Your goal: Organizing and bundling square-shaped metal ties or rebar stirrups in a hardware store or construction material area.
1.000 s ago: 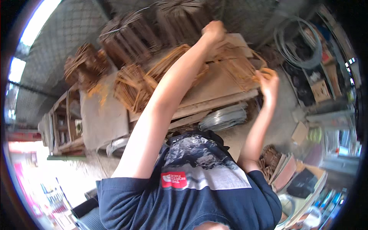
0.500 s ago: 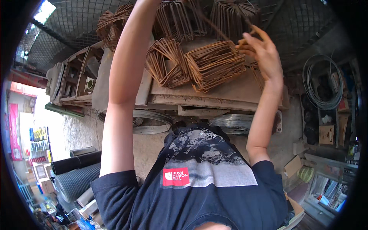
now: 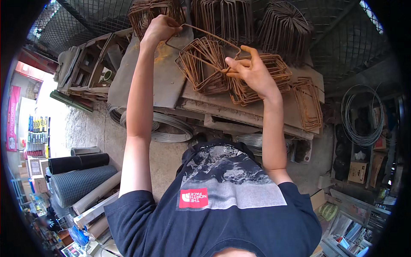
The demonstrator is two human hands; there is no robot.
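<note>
A rusty rectangular rebar stirrup [image 3: 207, 32] spans the gap between my hands, above the bench. My left hand [image 3: 160, 32] is closed around its left end. At its right end is my right hand [image 3: 252, 73], with thumb and fingers bent about the rod and the index finger reaching along the corner. Below the held stirrup lies a fanned pile of similar stirrups [image 3: 203, 70]. A second, flatter stack of stirrups [image 3: 274, 68] sits partly hidden behind my right hand and wrist.
More stirrup bundles stand at the back, including a dark one [image 3: 284, 32]. Several loose stirrups [image 3: 308, 103] lie at the bench's right. A grey sheet [image 3: 141, 81] covers its left part. Wire coils [image 3: 171, 130] rest below; mesh rolls [image 3: 85, 182] lie at left.
My left hand has come down into view, with the stirrup now showing between both hands. My right hand has moved left and down to the stirrup's right end. The view has shifted.
</note>
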